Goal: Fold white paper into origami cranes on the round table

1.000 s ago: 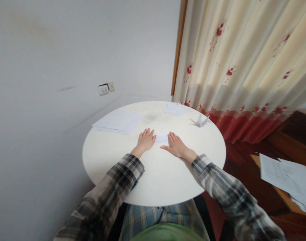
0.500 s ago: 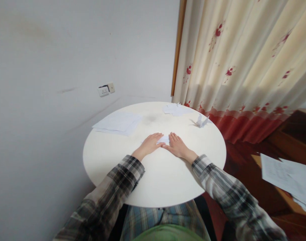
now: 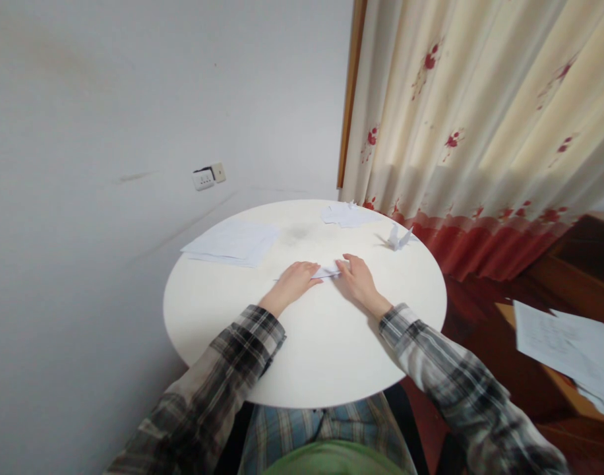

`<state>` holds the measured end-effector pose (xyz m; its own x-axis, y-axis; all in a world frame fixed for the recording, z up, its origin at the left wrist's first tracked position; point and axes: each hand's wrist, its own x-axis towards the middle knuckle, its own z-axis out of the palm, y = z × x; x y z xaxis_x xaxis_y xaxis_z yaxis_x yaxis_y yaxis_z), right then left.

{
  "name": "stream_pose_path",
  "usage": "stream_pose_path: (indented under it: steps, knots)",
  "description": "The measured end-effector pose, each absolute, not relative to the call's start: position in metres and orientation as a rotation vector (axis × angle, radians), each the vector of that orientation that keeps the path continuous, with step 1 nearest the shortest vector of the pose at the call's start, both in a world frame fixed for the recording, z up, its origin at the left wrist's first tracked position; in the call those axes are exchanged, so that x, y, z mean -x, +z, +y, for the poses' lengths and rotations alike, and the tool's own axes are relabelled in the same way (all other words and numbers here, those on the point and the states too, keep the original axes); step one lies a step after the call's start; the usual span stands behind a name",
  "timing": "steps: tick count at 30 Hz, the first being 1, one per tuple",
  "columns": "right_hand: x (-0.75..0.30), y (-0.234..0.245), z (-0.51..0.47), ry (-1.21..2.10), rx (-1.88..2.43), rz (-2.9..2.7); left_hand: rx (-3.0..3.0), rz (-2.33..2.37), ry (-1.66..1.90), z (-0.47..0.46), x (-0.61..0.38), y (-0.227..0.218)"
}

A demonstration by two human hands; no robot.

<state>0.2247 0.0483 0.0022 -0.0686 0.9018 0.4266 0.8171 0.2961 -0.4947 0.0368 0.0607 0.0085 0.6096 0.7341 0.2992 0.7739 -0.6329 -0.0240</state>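
A narrow folded strip of white paper (image 3: 328,272) lies between my hands near the middle of the round table. My left hand (image 3: 296,284) covers its left part, fingers over the far side and thumb along the near edge. At the strip's right end, my right hand (image 3: 359,280) pinches the paper between thumb and fingers, and this end looks slightly raised. The fold layers under my fingers are hidden.
The round white table (image 3: 312,356) carries a paper stack (image 3: 233,241) at left, more sheets (image 3: 346,215) at the back and a folded paper crane (image 3: 398,237) at right. A wall stands at left, a curtain (image 3: 460,132) behind. Written sheets (image 3: 564,343) lie on furniture at lower right.
My right hand has gone from lying flat to a pinch on the strip's right end, shifting slightly right. My thumbs have moved apart, and the strip is now tilted a little.
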Motion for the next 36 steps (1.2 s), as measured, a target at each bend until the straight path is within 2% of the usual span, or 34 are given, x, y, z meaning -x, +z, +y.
stream_pose_path:
  steps: [12, 23, 26, 33, 36]
  knots:
    - [-0.225, 0.004, 0.048, 0.208, 1.449, -1.793, 2.669, -1.238, -0.400, 0.055, -0.043, 0.014]
    - [-0.228, -0.003, 0.053, 0.188, 1.405, -1.679, 2.561, -1.519, -0.425, 0.053, -0.044, 0.013]
    - [-0.229, -0.004, 0.054, 0.184, 1.378, -1.616, 2.522, -1.644, -0.727, 0.053, -0.040, 0.015]
    - [-0.225, 0.001, 0.047, 0.492, 1.261, -1.636, 2.510, -1.786, -2.076, 0.055, -0.050, 0.019]
    - [-0.221, 0.004, 0.044, 0.702, 1.124, -1.604, 2.643, -1.975, -2.444, 0.054, -0.059, 0.015]
